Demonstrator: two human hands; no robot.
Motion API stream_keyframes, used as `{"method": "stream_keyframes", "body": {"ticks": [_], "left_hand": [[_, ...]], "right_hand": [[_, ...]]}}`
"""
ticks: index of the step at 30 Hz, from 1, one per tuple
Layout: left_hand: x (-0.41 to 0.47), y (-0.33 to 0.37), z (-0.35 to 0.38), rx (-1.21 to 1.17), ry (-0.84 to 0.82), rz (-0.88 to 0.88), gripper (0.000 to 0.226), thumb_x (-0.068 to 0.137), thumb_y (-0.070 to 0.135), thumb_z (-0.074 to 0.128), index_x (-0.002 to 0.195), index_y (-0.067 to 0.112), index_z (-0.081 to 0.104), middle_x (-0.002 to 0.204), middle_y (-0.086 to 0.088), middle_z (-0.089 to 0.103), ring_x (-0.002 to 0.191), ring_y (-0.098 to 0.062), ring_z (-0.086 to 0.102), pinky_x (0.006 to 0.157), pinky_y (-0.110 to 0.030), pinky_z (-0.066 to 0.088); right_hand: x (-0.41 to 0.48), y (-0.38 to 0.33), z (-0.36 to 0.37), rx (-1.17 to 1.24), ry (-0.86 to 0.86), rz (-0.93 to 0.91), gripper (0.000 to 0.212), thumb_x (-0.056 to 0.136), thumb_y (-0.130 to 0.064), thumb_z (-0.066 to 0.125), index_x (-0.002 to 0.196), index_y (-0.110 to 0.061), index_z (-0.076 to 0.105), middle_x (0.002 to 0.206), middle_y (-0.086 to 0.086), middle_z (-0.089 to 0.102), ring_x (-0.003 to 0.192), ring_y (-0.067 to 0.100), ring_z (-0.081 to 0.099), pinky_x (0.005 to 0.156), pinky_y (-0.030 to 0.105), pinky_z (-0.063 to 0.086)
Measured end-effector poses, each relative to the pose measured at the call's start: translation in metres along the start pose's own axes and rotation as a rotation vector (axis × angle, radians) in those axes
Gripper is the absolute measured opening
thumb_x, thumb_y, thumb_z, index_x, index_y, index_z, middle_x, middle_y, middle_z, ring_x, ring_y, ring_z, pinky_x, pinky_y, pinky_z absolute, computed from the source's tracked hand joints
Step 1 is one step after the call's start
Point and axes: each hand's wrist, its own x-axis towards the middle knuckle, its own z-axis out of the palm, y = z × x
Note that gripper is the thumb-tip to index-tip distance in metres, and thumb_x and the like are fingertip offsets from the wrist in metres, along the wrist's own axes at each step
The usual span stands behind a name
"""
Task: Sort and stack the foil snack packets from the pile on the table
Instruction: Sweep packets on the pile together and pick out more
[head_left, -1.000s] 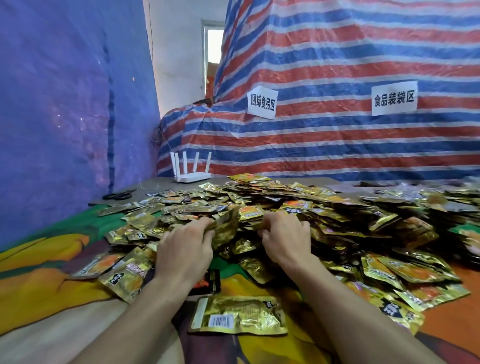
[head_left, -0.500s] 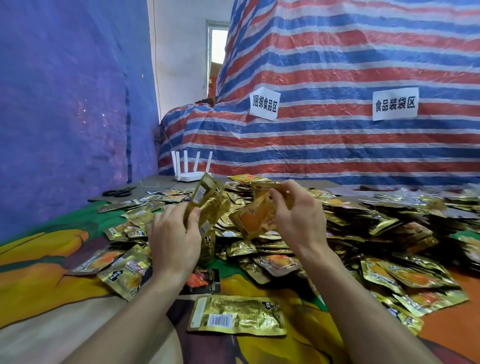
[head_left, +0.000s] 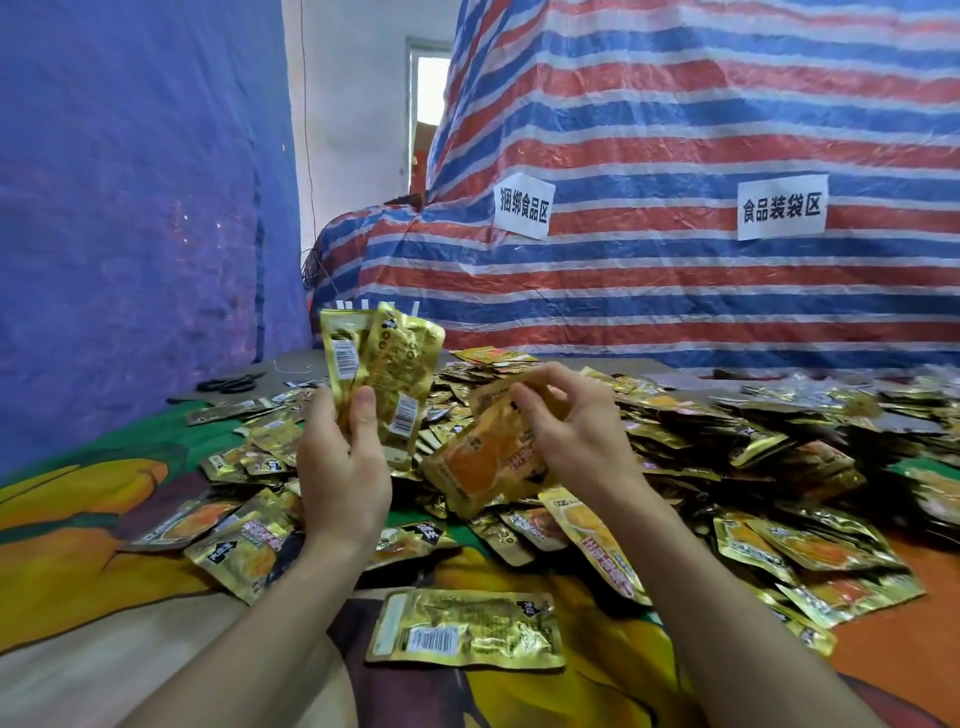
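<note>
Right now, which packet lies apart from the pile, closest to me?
The gold packet lying flat by itself, barcode side up, nearest you; the rest overlap in the pile.

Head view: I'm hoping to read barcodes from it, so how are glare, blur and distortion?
In the head view, the bright wall opening is blown out; the gold foil packets gripped by the left hand catch glare, yet their barcodes show; the orange-printed foil packet in the right hand looks soft; the striped tarpaulin bows.
</note>
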Motion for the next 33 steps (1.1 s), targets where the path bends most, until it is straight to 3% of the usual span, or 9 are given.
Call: {"method": "stream_keyframes", "body": {"ticks": [4,7,9,13,16,19,23,29,33], "left_hand": [[-0.008,0.004,0.005,-0.068,-0.145,-0.009,0.01,0.104,0.022,0.05,0.105,0.013,0.052,0.076,0.007,0.055,0.058,0.006,0.053,0.053,-0.012,0.041],[-0.014,0.003,0.008,-0.19,-0.303,-0.134,0.012,0.102,0.015,0.053,0.113,0.021,0.055,0.091,0.002,0.07,0.078,-0.005,0.068,0.064,-0.021,0.054],[-0.02,0.004,0.01,-0.295,-0.412,-0.272,0.014,0.103,0.013,0.052,0.112,0.023,0.058,0.093,-0.001,0.074,0.079,-0.013,0.072,0.06,-0.023,0.056],[-0.027,0.002,0.015,-0.349,-0.556,-0.406,0.027,0.1,0.041,0.051,0.112,0.02,0.062,0.099,-0.003,0.074,0.084,-0.009,0.071,0.066,-0.016,0.054],[-0.032,-0.001,0.017,-0.302,-0.674,-0.455,0.045,0.081,0.049,0.074,0.118,0.025,0.06,0.104,-0.002,0.075,0.094,-0.02,0.073,0.078,-0.037,0.059],[-0.033,-0.001,0.019,-0.324,-0.63,-0.494,0.033,0.084,0.023,0.077,0.112,0.021,0.06,0.102,-0.007,0.075,0.091,-0.027,0.074,0.075,-0.045,0.062],[-0.027,-0.003,0.019,-0.361,-0.44,-0.454,0.028,0.09,0.005,0.069,0.11,0.016,0.053,0.099,-0.011,0.075,0.085,-0.03,0.075,0.07,-0.046,0.062],[-0.037,-0.004,0.022,-0.216,-0.671,-0.363,0.039,0.087,0.002,0.073,0.115,0.026,0.06,0.102,-0.002,0.076,0.095,-0.02,0.074,0.084,-0.041,0.06],[-0.024,0.01,0.037,-0.061,-0.716,-0.336,0.037,0.072,0.013,0.081,0.104,0.024,0.066,0.088,0.005,0.076,0.08,-0.011,0.073,0.074,-0.033,0.061]], "right_hand": [[-0.001,0.001,0.003,0.144,-0.074,0.028,0.01,0.09,-0.023,0.075,0.095,-0.015,0.075,0.079,-0.009,0.074,0.075,0.005,0.071,0.062,0.019,0.053],[-0.002,0.003,0.004,0.255,-0.003,0.06,0.018,0.084,-0.024,0.082,0.093,-0.01,0.075,0.083,0.0,0.077,0.076,0.013,0.073,0.065,0.023,0.055],[-0.004,0.007,0.007,0.249,0.069,0.077,0.023,0.079,-0.026,0.086,0.09,-0.009,0.074,0.082,0.003,0.076,0.076,0.018,0.074,0.067,0.031,0.06],[-0.008,0.015,0.013,0.156,0.161,0.109,0.023,0.079,-0.032,0.086,0.087,-0.018,0.07,0.081,-0.001,0.074,0.073,0.014,0.072,0.065,0.029,0.059],[-0.009,0.019,0.02,0.161,0.259,0.21,0.023,0.081,-0.037,0.083,0.085,-0.02,0.069,0.079,-0.003,0.073,0.074,0.015,0.071,0.066,0.031,0.058],[-0.011,0.02,0.029,0.135,0.268,0.398,0.033,0.084,-0.052,0.075,0.092,-0.021,0.065,0.087,-0.004,0.069,0.08,0.015,0.067,0.071,0.035,0.056],[-0.01,0.012,0.035,0.385,0.185,0.678,0.046,0.09,-0.063,0.061,0.107,-0.02,0.055,0.101,0.0,0.066,0.09,0.013,0.062,0.069,0.031,0.047],[-0.016,0.012,0.049,0.349,0.148,0.505,0.041,0.104,-0.045,0.046,0.097,-0.012,0.069,0.093,0.011,0.074,0.085,0.022,0.068,0.083,0.039,0.055],[-0.016,0.012,0.046,0.265,0.187,0.36,0.04,0.1,-0.05,0.053,0.081,-0.017,0.066,0.072,-0.004,0.069,0.064,0.008,0.063,0.062,0.029,0.053]]}}
